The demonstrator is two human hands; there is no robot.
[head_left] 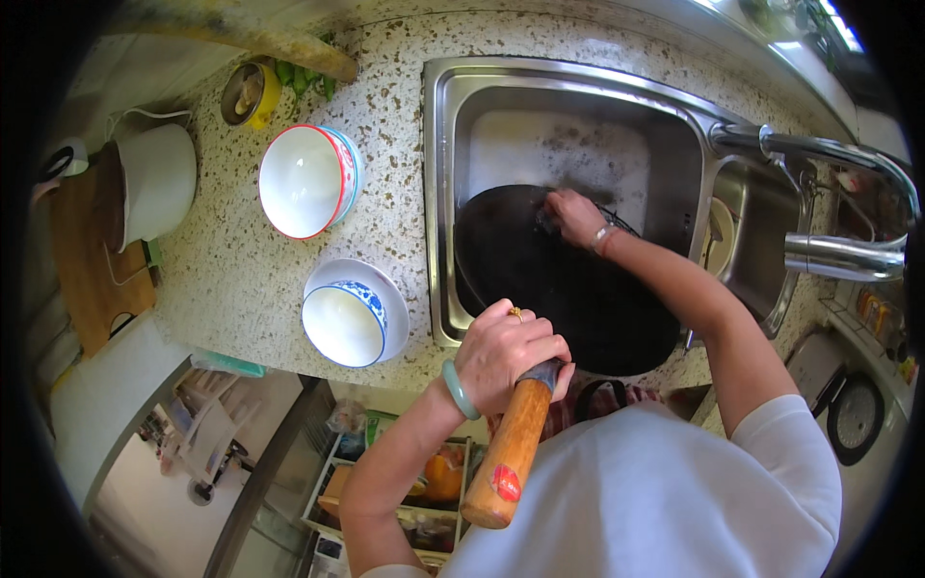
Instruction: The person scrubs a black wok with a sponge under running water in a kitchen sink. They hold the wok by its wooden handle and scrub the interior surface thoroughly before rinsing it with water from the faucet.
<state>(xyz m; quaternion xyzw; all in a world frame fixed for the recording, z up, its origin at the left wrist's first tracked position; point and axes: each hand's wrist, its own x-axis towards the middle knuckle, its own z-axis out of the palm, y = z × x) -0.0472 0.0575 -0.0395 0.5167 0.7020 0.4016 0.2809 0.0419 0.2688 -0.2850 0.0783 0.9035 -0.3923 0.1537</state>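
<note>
A large black wok (578, 289) sits tilted in the left basin of the steel sink (438, 202), its near side over the front edge. My left hand (511, 352) is closed round the neck of its wooden handle (511, 453), which points back toward my body. Down inside the wok, my right hand (575, 218) presses its bent fingers against the dark inner surface. Something small and dark shows at those fingertips, but its kind is not clear.
Left of the sink, stacked bowls (301, 183) and a blue-patterned bowl (344, 325) on a plate stand on the speckled counter (231, 289). Farther left are a white pot (159, 183) and a yellow cup (255, 94). A chrome faucet (838, 154) arches over the right basin.
</note>
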